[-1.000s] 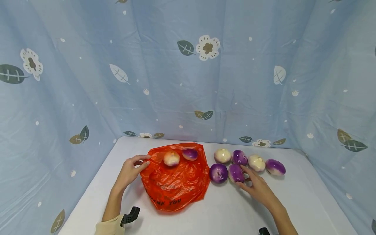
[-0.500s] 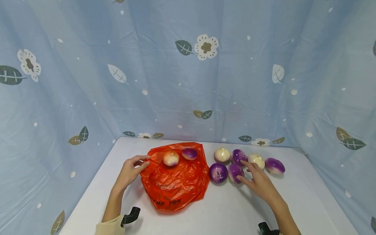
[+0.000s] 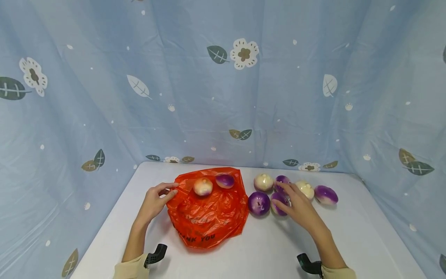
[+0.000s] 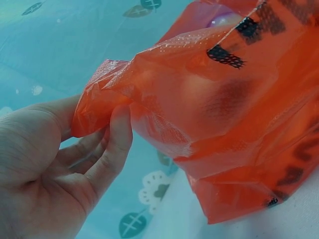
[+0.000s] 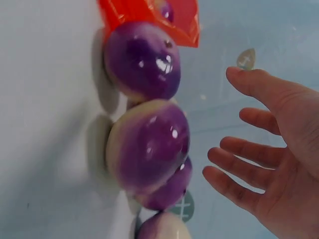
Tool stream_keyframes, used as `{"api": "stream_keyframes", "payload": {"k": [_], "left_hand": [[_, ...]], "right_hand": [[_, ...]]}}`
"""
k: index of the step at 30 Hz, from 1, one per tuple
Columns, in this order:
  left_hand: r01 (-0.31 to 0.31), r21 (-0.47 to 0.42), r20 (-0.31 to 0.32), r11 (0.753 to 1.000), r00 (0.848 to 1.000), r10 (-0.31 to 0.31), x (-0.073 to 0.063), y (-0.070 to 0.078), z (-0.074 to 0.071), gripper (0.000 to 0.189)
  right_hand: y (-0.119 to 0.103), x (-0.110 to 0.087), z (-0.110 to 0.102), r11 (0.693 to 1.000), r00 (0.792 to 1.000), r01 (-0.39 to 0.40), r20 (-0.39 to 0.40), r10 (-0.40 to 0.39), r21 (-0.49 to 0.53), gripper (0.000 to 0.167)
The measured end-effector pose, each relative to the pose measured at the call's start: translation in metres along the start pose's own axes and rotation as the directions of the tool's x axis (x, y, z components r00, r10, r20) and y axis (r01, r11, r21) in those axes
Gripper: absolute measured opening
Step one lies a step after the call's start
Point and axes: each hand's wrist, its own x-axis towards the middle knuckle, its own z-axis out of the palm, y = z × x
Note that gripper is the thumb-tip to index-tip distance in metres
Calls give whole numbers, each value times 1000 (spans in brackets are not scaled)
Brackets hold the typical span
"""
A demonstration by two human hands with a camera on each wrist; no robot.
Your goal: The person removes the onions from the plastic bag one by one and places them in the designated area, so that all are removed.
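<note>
My left hand (image 3: 152, 205) pinches the left edge of a red plastic bag (image 3: 209, 217) between thumb and fingers, as the left wrist view also shows. A pale turnip (image 3: 203, 186) and a purple turnip (image 3: 225, 181) lie in the bag. My right hand (image 3: 302, 207) hovers with spread fingers over a front purple turnip (image 3: 278, 203) and a back purple turnip (image 3: 281, 180), partly hiding both. In the right wrist view, a gap separates its fingertips (image 5: 213, 174) from the turnips. Another purple turnip (image 3: 259, 204) touches the bag's right side.
A pale turnip (image 3: 263, 182) stands at the back of the group. On the right lie another pale turnip (image 3: 305, 189) and a long purple-and-white one (image 3: 326, 195). Behind the white table (image 3: 251, 252) hangs a blue patterned curtain (image 3: 195, 97).
My right hand has come away from the front purple turnip, rising and shifting left above the group. The turnips stay where they were. My left hand keeps its hold on the bag.
</note>
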Motion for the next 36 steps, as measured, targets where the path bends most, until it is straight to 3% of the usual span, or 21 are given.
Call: {"api": "stream_keyframes", "payload": {"k": [11,16,27,36], "left_hand": [[-2,5,-4,1000,1000,2,3,-4,3,26],[6,5,-4,1000,1000,-6,4,-4,3,27],[-22,-1,-20,1000,1000,22,1,-1,4,26],[-2,-13,-20,1000,1000,1,-1,4,5,27]], "right_hand": [[-28,19,7,999,999,38,4,-38,9,62],[-43,28,14,999,998,38,40,-39,21,62],[-74,45,45,997,990,54,124,-61,57,62],[-90,58,71,995,983,18,180,-36,97,63]]}}
